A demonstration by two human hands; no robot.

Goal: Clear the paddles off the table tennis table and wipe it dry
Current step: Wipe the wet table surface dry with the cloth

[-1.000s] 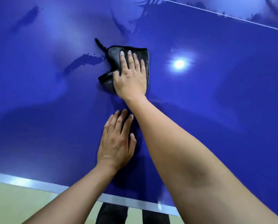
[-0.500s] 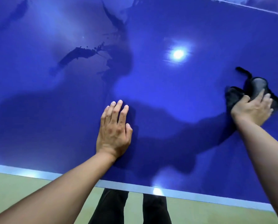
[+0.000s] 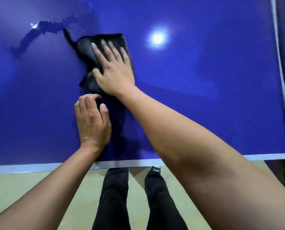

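The cloth has swept back from 3 o'clock to mid-counter. A wet streak lies at 10 o'clock. The left hand, loosely curled, holds nothing, and the right hand, spread flat, presses the cloth. Best to push toward the streak with overlapping strokes.

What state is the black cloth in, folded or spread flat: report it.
Folded and bunched: the black cloth shows overlapping creased layers under the flat right hand, not one sheet.
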